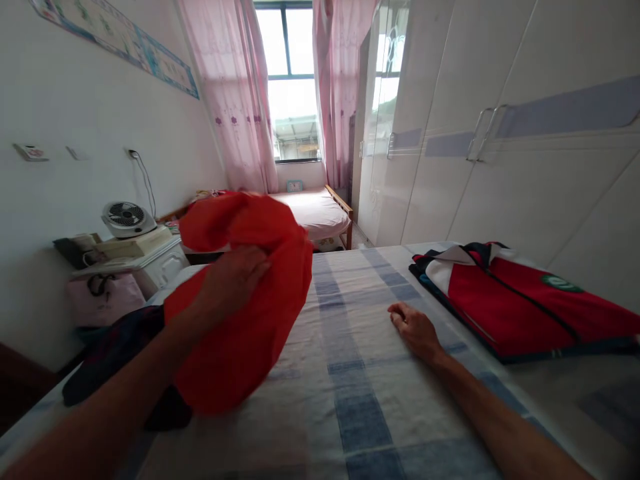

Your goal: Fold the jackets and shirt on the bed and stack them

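A bright red piece of cloth (280,287), likely a garment, is bunched up in my left hand (237,277) above the bed. Its lower part hangs down, and motion blurs it a little. My right hand (413,328) hovers low over the striped sheet with its fingers curled in and nothing visible in them. To the right of that hand lies a folded red jacket (510,293) with a white-and-dark collar and a green emblem, on top of other folded dark clothes. Dark clothing (120,347) lies at the left, partly hidden behind my left forearm and the red cloth.
The bed's blue-and-white sheet (350,373) spreads below both hands. At the left, a white cabinet (167,260) bears a small fan (127,217), with a pink bag (107,297) beside it. A wardrobe (450,193) lines the right; another bed (323,213) stands by the window.
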Available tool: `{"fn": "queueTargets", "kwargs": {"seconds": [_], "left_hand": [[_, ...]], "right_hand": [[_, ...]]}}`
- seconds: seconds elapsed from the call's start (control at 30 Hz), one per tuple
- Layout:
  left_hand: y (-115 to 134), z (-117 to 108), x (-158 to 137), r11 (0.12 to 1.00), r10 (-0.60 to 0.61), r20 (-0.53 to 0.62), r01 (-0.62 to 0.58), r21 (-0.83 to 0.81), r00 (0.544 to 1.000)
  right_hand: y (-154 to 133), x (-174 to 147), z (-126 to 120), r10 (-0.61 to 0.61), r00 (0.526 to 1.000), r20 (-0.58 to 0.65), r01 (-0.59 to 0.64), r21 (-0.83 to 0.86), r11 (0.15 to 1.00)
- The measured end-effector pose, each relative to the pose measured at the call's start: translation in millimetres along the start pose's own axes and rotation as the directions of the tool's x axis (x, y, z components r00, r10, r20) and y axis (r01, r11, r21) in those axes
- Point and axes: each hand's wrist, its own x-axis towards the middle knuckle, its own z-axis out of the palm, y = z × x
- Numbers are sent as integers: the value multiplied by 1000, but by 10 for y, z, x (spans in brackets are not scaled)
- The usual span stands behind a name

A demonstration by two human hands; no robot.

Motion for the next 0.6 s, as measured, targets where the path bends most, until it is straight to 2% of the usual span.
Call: {"fn": "queueTargets", "kwargs": {"seconds": [0.03, 0.07, 0.1, 0.17, 0.2, 0.23, 0.27, 0.33, 0.37, 0.4, 0.43, 0.5, 0.53, 0.6], "left_hand": [[-16, -2, -36, 1000, 21, -19, -21, 14, 1000], [-32, -37, -67, 1000, -16, -86, 16, -5, 996], [-48, -97, -93, 994, -107, -201, 100, -43, 974], [-80, -226, -138, 941, -337, -406, 312, -129, 850], [-93, -255, -168, 909, -413, -424, 389, -147, 806], [-103, -237, -212, 891, -452, -380, 432, -142, 807], [-106, -165, -276, 891, -455, -277, 437, -125, 846], [-77, 132, -475, 930, -351, 40, 353, -103, 936], [-42, 333, -603, 955, -255, 172, 276, -112, 952], [5, 545, -737, 975, -161, 302, 199, -100, 940], [60, 746, -862, 988, -114, 381, 146, -55, 917], [170, 1048, -1021, 994, -108, 412, 84, 76, 905], [211, 1120, -1030, 991, -107, 403, 66, 114, 909], [229, 1070, -897, 986, -120, 327, 74, 148, 938]], "right_hand": [[-21, -2, -3, -22, 1000, 1, 22, -27, 999], [-34, -3, -9, -38, 999, 7, 38, -37, 999], [-37, -2, -15, -47, 999, 16, 48, -36, 998], [-26, -2, -21, -52, 998, 20, 53, -34, 998], [-16, -3, -21, -53, 998, 17, 53, -37, 998], [-7, -4, -19, -52, 999, 13, 53, -42, 998], [0, -7, -15, -50, 999, 9, 50, -48, 998], [8, -12, -7, -50, 999, 6, 50, -59, 997], [10, -14, -3, -52, 999, 7, 53, -63, 997], [10, -15, 0, -57, 998, 6, 57, -67, 996], [10, -16, 2, -61, 998, 2, 61, -69, 996], [9, -16, 5, -65, 998, -5, 65, -77, 995], [9, -16, 5, -65, 998, -8, 64, -82, 995], [7, -17, 2, -67, 998, -10, 66, -86, 994]]}}
